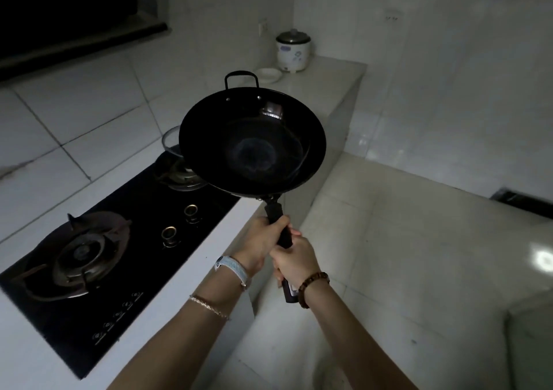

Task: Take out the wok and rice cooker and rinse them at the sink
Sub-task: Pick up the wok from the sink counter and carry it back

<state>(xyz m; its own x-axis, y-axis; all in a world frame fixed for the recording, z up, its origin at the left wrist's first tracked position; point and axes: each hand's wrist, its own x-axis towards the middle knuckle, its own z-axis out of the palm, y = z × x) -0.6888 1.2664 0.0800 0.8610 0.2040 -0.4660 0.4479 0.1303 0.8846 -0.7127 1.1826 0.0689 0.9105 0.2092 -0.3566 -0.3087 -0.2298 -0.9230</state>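
- Two bare forearms rise from the bottom edge, side by side, and meet at the long black handle (273,210) of the pan.
- Higher up the handle, nearer the pan, the left hand (260,244) is wrapped round it. That arm wears a pale blue-white wristband (232,268) and a thin chain bracelet (209,305).
- Just below, the right hand (294,259) grips the same handle and touches the left hand. A brown wooden bead bracelet (314,287) circles its wrist, and the butt of the handle sticks out beneath it.
- Both hands hold the round black metal wok (251,144) in the air, tipped toward the camera so that its dark inside shows. A small loop handle (241,79) stands on its far rim.
- The wok hangs over the right end of the black glass gas hob (134,270) and hides much of the far burner (179,177).
- A clear glass rim (170,141) shows behind the wok's left edge; what it belongs to is hard to tell.
- On the hob the near burner (80,255) sits to the left, with two round metal knobs (170,235) between it and the counter's edge.
- Well apart from the wok, the white rice cooker (293,51) stands lidded on the white countertop (338,72) in the far corner.
- A small white dish (268,75) lies just beside it on the left.
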